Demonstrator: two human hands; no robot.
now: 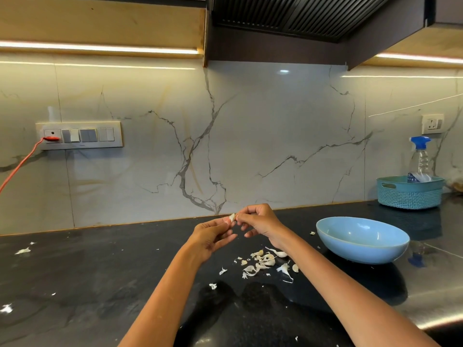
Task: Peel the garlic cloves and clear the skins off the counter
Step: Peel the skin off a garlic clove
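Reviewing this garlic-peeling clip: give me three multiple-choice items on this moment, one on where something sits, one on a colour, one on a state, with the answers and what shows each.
1. Where does the main pile of garlic skins lie?
A. inside the bowl
B. on the counter, just left of the bowl
C. in the basket

2. What colour is the cord plugged into the wall switch panel?
A. red
B. green
C. white

3. What are the two hands doing?
A. resting flat on the counter
B. lifting the bowl
C. both pinching one garlic clove above the counter

Answers:
1 B: the garlic skins lie on the black counter beside the blue bowl.
2 A: the cord is red.
3 C: the left hand and right hand have a fingertip grip on the garlic clove.
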